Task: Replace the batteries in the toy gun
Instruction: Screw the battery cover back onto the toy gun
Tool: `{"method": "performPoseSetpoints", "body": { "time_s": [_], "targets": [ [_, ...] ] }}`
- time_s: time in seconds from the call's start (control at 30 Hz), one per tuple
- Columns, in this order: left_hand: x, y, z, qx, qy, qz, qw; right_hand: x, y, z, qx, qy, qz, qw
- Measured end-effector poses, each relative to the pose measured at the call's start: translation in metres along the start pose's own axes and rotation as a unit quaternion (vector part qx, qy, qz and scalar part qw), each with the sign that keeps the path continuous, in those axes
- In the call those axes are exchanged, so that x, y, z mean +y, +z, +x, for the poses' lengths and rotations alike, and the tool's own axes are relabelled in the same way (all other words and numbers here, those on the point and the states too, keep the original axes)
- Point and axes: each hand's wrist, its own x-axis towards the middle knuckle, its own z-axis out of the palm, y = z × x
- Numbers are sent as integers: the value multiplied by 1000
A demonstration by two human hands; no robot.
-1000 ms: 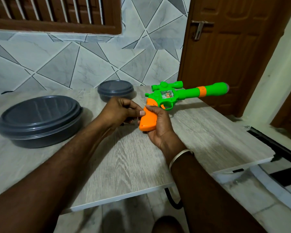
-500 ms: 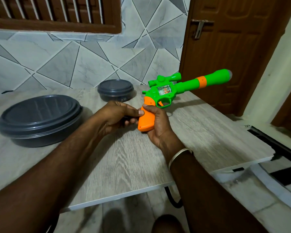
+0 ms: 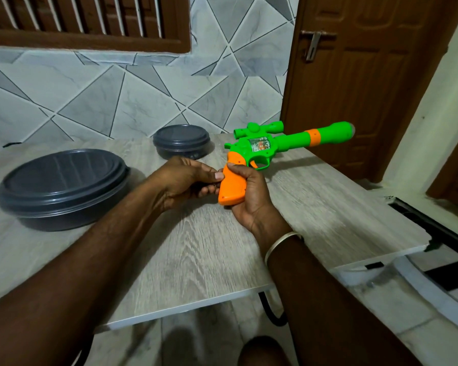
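Note:
The toy gun (image 3: 273, 145) is green with an orange grip and an orange band on its barrel, and it points to the right above the table. My right hand (image 3: 251, 196) grips the orange grip from below and behind. My left hand (image 3: 185, 180) is at the grip's left side, thumb and fingertips pressed on its edge. No batteries are visible.
A large dark grey lidded bowl (image 3: 61, 186) stands at the table's left. A small grey lidded bowl (image 3: 181, 141) sits at the back near the tiled wall. The wooden table (image 3: 196, 254) ends at its right edge beside a brown door (image 3: 360, 75).
The gun dipped and tilted slightly while staying in my right hand. My left hand stayed at the grip, its fingers shifting along the grip's left edge.

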Motion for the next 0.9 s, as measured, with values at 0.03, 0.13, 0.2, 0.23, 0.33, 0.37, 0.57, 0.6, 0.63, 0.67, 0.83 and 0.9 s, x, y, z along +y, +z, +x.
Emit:
{"method": "performPoseSetpoints", "body": {
  "time_s": [0.03,0.13,0.2,0.23,0.33,0.37,0.57,0.6,0.63,0.67,0.83,0.9],
  "targets": [
    [1,0,0,2,-3,-4,1000,-1,0,-1,-4,1,7,1000],
    [3,1,-1,4,-12,-12,1000,-4,1,-3,-14,6,26,1000],
    [3,3,-2,5,-4,-11,1000,-4,2,-4,-15,6,29,999],
    [3,3,-3,9,6,-12,1000,-4,3,-4,-12,6,26,1000],
    [5,-4,-1,58,58,-20,996,-2,1,-2,1,9,48,999],
    [6,-10,-1,86,82,-4,993,-2,1,-1,3,8,67,998],
    [6,-42,3,120,87,417,897,-2,-3,1,3,10,124,992],
    [6,-44,4,94,52,476,873,-2,-2,1,4,10,122,992],
    [5,-46,5,71,22,516,854,-1,-2,1,4,10,120,993],
    [5,-47,6,56,2,536,842,-1,-2,0,5,9,119,993],
    [1,-45,8,61,1,538,841,-1,-1,0,9,6,117,993],
    [0,-43,9,71,4,535,842,-1,-1,0,10,7,109,994]
  ]
}}
